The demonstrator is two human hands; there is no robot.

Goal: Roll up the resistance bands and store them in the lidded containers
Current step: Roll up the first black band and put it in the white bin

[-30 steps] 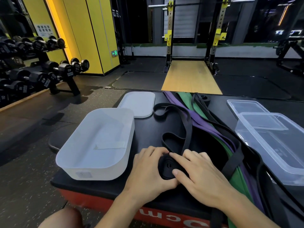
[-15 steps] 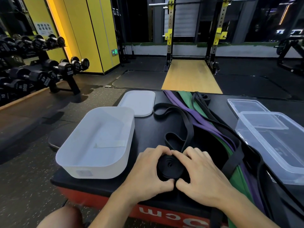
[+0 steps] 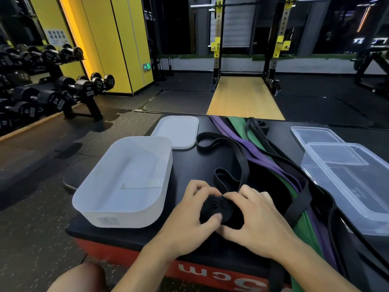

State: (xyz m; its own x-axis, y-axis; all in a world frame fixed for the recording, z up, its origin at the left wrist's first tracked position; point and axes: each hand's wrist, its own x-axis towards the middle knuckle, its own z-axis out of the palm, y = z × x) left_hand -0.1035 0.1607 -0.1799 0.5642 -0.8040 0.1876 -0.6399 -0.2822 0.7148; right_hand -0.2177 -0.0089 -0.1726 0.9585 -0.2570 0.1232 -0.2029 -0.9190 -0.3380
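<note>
In the head view, a black resistance band (image 3: 237, 157) is being wound on the table (image 3: 193, 165). Its coil (image 3: 216, 207) is gripped between the left hand (image 3: 187, 211) and the right hand (image 3: 261, 222), with fingers curled over it from both sides and the left thumb pressed against its near edge.

Compared with a second ago, the coil has been turned and regripped. Its spiral face, mostly covered by fingers before, is now exposed and looks slightly fuller. The loose tail beyond the fingertips has barely been shortened, so the rolling is judged to be far from done.

An open white container (image 3: 126, 218) stands just outward of the left hand. A clear container (image 3: 357, 207) lies well outward of the right hand. Between the right hand and the clear container, a purple band (image 3: 250, 150) and a green band (image 3: 303, 228) are left unrolled.

The far side of the coil is hidden by the right hand's fingers. Black band against black table is hard to separate. The bands near the right forearm are cut off by the frame's lower edge.
</note>
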